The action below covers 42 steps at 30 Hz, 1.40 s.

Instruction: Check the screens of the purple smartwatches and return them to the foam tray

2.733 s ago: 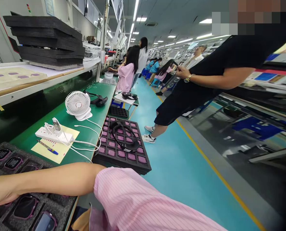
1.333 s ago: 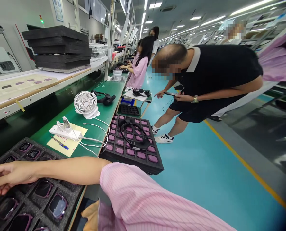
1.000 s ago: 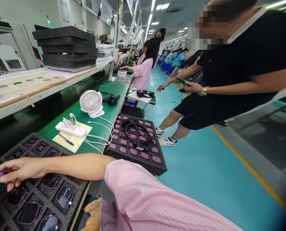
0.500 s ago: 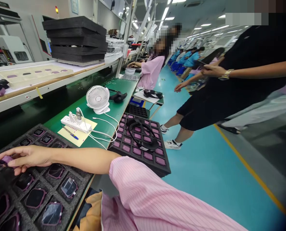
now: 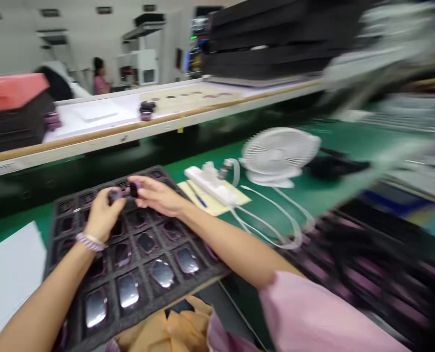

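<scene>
Above a black foam tray [image 5: 149, 305] both hands are close together, near its far rows. My left hand [image 5: 103, 212], with a striped band at the wrist, pinches a small purple watch case [image 5: 115, 194]. My right hand [image 5: 161, 196] comes in from the right, its fingers closed on another purple watch case [image 5: 134, 188] with a dark side. The two cases are almost side by side; blur hides whether they touch. Dark-faced purple watch cases [image 5: 128, 290] fill many of the tray's compartments, and the nearest ones reflect light.
Right of the tray, a power strip [image 5: 212, 186] and pen [image 5: 196, 194] lie on yellow paper, by a white fan [image 5: 279, 154] and cables. A shelf [image 5: 122, 139] with foam stacks [image 5: 261, 49] crosses behind. White paper [image 5: 14, 274] is at left; another tray [image 5: 353, 259] is at right.
My view has swung left, away from the aisle and the people there, toward the tray. My left hand, barely visible before, is now fully in view beside my right hand, holding a watch case.
</scene>
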Each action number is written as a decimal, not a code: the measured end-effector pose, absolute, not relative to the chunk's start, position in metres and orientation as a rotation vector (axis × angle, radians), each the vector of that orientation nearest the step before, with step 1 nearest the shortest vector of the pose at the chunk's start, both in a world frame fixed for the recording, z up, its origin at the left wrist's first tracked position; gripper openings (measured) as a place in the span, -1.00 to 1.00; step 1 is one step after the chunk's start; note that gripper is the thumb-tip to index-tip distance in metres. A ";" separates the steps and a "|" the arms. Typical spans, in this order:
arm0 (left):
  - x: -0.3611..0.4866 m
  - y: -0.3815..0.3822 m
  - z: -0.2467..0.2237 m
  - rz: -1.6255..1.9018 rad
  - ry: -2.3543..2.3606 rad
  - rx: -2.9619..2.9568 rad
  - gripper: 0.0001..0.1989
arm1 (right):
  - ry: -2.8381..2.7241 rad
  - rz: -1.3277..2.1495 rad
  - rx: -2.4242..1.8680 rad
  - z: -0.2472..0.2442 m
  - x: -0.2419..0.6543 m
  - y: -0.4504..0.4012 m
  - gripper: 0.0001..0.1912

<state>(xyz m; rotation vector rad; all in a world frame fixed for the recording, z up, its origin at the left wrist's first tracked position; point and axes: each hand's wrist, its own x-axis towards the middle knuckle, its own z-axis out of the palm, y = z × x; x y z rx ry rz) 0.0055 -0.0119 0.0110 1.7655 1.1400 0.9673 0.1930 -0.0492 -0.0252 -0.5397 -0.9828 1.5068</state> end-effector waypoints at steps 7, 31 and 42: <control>0.001 -0.018 0.021 1.029 1.165 1.780 -0.67 | -0.990 1.477 -0.577 -0.020 0.192 -0.058 -0.57; -0.004 -0.009 0.012 1.136 1.020 1.871 -0.62 | -1.003 1.537 -0.456 -0.024 0.190 -0.049 -0.41; -0.004 -0.011 0.007 1.053 1.104 1.886 -0.65 | -1.005 1.552 -0.657 -0.030 0.186 -0.054 -0.40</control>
